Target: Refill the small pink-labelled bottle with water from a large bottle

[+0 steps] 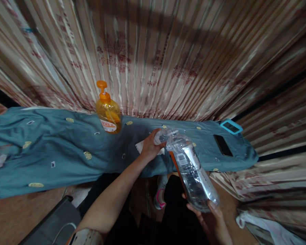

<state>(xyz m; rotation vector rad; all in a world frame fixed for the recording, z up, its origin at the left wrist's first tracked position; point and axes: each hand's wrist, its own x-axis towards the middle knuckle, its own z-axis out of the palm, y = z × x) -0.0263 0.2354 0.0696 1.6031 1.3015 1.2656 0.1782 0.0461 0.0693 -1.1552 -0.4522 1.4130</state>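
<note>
My left hand (150,148) is closed around a small clear plastic piece that looks like a cup (161,136), just above the cloth. The fingers of my right hand (210,216) grip the base end of a large clear plastic bottle (193,173) with a silvery label and an orange strip. This bottle lies tilted, its neck end towards my left hand, touching or very close to the clear piece; I cannot tell which. Beneath my left hand rests a white tissue (139,146), partly covered.
An orange pump bottle (109,114) stands on the teal patterned cloth (66,153), left of my hands. At right lie a black phone (223,145) and a light-blue framed device (231,126). A pleated curtain (142,61) hangs behind. A dark grey box (53,221) sits lower left.
</note>
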